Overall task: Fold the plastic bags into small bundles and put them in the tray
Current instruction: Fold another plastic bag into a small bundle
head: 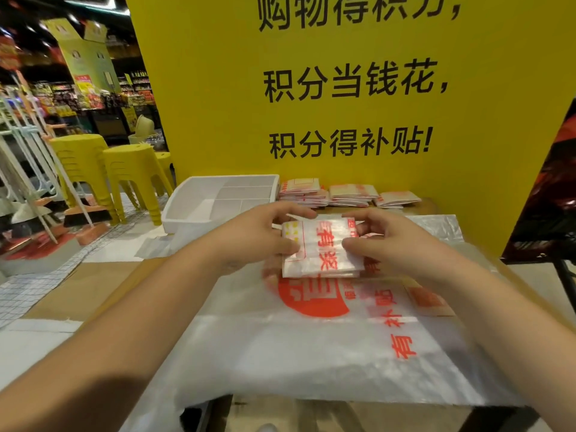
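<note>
- Hands meet at the frame's centre: left hand (260,236) and right hand (385,241) each pinch an edge of a folded plastic bag bundle (321,249), thumbs on top.
- Flat plastic bags (311,347) with red print lie beneath, filling the lower middle.
- White divided tray (199,202) sits at upper left of centre.
- Finished bundles (346,194) are stacked to its right, against a yellow sign (218,104).

- Straight ahead I see a yellow signboard (218,88) printed with large black Chinese characters.
- Stacked yellow plastic stools (131,176) stand on my left.
- Brooms (84,213) lean beside them.
- Stocked shop shelves (93,98) fill the far background.
- A dark red-and-black poster (548,198) is at the right edge.
</note>
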`<state>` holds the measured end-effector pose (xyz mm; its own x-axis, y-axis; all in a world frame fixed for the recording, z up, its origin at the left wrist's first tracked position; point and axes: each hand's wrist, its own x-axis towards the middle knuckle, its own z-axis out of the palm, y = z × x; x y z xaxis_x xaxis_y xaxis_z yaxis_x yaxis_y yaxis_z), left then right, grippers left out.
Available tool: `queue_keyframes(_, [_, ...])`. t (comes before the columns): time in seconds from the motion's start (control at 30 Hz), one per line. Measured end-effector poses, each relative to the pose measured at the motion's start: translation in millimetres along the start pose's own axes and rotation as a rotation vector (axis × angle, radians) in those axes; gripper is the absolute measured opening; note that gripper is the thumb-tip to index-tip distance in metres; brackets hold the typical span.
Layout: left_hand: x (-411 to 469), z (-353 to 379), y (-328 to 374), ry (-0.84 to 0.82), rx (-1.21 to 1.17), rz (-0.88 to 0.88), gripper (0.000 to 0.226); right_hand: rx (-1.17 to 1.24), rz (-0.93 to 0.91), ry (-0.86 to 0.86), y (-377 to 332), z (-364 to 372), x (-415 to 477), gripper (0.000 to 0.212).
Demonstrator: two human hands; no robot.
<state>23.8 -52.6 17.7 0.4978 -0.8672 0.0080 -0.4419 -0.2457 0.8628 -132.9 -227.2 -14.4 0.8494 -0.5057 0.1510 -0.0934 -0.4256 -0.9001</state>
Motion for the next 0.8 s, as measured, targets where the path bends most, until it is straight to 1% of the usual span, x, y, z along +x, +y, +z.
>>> queue_keyframes(0.07, [15.3,0.3,1.4,0.052,-0.106,0.019,0.047,0.076,0.022,0.04,0.9,-5.2,8.9,0.029])
queue_keyframes(0.13, [35.4,3.2,3.0,0.109,-0.123,0.058,0.038,0.185,0.057,0.061,1.1,-15.0,19.5,0.033])
queue_keyframes(0.2, [56.2,9.0,6.8,0.165,-0.028,0.113,0.035,0.276,0.101,0.11,1.2,-29.1,33.2,0.036])
queue_keyframes(0.27, [77.0,16.3,12.6,0.194,0.05,0.177,0.042,0.326,0.139,0.182,3.2,-44.9,51.7,0.038])
queue_keyframes(0.33, [97.7,22.8,19.0,0.196,0.135,0.238,0.044,0.352,0.17,0.266,7.0,-59.1,74.9,0.042])
queue_keyframes(0.43, [137.1,26.5,16.1,0.25,0.48,0.279,0.036,0.337,0.208,0.355,16.7,-73.9,111.7,0.043])
queue_keyframes(0.53, [175.7,27.7,3.4,0.321,0.625,0.332,0.025,0.211,0.205,0.386,29.2,-77.0,142.7,0.025])
queue_keyframes(0.57, [185.8,28.0,-0.1,0.332,0.677,0.356,0.024,0.148,0.197,0.389,33.2,-76.1,150.5,0.019])
queue_keyframes(0.6, [194.6,28.5,-3.0,0.335,0.737,0.377,0.025,0.062,0.191,0.386,35.9,-74.8,156.5,0.018])
queue_keyframes(0.67, [206.5,28.9,-6.7,0.337,0.833,0.4,0.027,-0.154,0.163,0.336,39.2,-73.6,164.0,0.026])
queue_keyframes(0.77, [213.8,30.5,-8.5,0.343,1.007,0.404,0.026,-0.466,0.115,0.192,39.7,-74.3,167.1,0.051])
queue_keyframes(0.8, [214.9,31.3,-8.9,0.343,1.062,0.412,0.025,-0.546,0.103,0.162,40.5,-74.2,167.5,0.056])
